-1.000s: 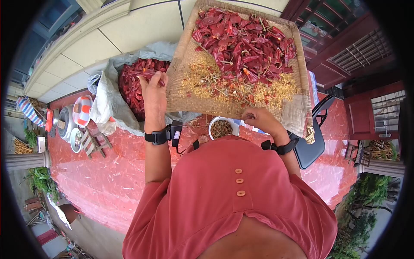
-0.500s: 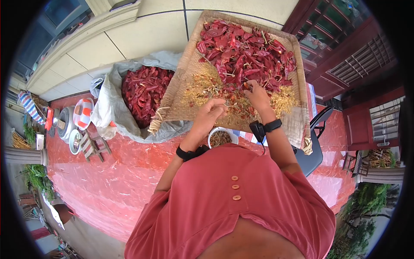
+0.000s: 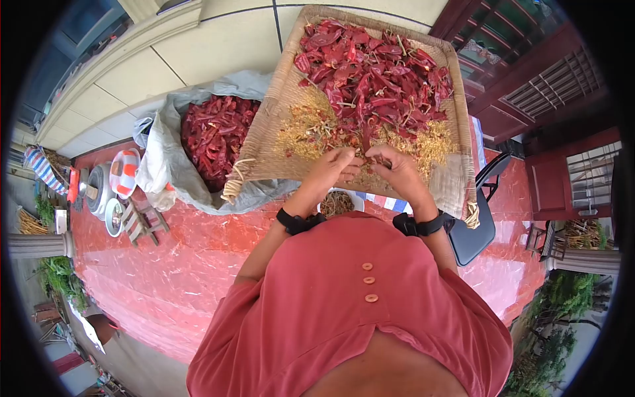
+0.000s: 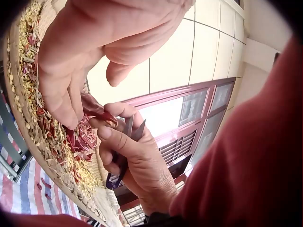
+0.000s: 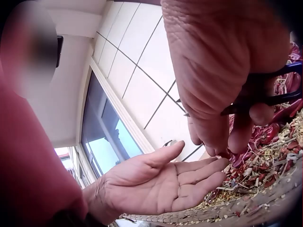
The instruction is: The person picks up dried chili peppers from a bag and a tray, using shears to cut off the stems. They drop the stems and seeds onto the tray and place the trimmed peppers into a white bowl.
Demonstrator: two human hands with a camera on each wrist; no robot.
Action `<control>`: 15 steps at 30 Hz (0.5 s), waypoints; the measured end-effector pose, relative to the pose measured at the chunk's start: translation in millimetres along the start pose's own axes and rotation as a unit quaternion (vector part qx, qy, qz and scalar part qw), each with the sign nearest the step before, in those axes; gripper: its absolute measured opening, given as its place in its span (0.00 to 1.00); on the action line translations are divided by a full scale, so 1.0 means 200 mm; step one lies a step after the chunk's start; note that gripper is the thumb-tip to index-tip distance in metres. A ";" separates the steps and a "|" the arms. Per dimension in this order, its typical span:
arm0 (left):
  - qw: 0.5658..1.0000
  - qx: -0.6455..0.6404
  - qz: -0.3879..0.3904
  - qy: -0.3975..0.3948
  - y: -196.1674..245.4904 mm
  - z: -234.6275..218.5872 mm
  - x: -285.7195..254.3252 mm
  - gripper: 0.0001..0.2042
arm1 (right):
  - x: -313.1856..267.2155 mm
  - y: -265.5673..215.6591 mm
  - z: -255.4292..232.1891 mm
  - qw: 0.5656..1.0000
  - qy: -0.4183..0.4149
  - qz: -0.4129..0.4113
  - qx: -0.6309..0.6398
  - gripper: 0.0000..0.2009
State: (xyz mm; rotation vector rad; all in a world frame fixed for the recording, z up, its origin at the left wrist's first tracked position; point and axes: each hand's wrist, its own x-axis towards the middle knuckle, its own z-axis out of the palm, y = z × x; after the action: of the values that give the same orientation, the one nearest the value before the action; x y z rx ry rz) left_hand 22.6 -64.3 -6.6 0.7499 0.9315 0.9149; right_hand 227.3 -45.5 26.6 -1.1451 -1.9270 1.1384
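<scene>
My right hand point(image 3: 401, 173) holds scissors point(image 4: 135, 128) with dark blue handles, blades sticking up past the fingers. Thumb and index finger of that hand also pinch a dried red chili point(image 4: 91, 105). Beside it, palm up with fingers extended, is my left hand point(image 3: 329, 172); its fingertips come right up to the right hand's fingers and overlap the chili in the left wrist view. Both hands are over the near edge of a woven tray point(image 3: 264, 149). On the tray lie a heap of dried red chilies point(image 3: 377, 73) and scattered yellow seeds point(image 3: 301, 135) with stem bits.
Left of the tray stands a pale woven sack point(image 3: 159, 162) full of red chilies point(image 3: 218, 139). A white bowl point(image 3: 358, 201) of stem scraps sits below the tray's near edge. A black chair point(image 3: 473, 235) stands at right, a small wooden stool point(image 3: 142, 221) at left.
My left hand has come from over the sack to the tray's near edge. My right hand reached into the chili heap, then drew back beside the left hand.
</scene>
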 end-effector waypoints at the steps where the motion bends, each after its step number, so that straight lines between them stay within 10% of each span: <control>1: 1.000 -0.020 -0.002 -0.005 0.00 0.00 0.01 0.20 | -0.01 -0.02 0.00 0.999 -0.020 -0.016 -0.020 0.14; 10: 0.995 -0.038 0.078 0.051 -0.04 0.02 0.02 0.14 | -0.01 -0.04 0.03 0.984 -0.133 -0.073 -0.092 0.12; 15: 0.976 0.153 0.130 0.086 -0.09 -0.04 0.02 0.13 | 0.03 -0.05 0.04 0.994 -0.040 0.045 0.090 0.07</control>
State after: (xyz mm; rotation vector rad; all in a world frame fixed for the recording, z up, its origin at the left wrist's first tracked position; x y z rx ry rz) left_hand 21.7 -66.1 -27.1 1.0862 1.1618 1.0912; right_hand 214.7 -45.2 33.3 -1.1117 -1.8038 1.3954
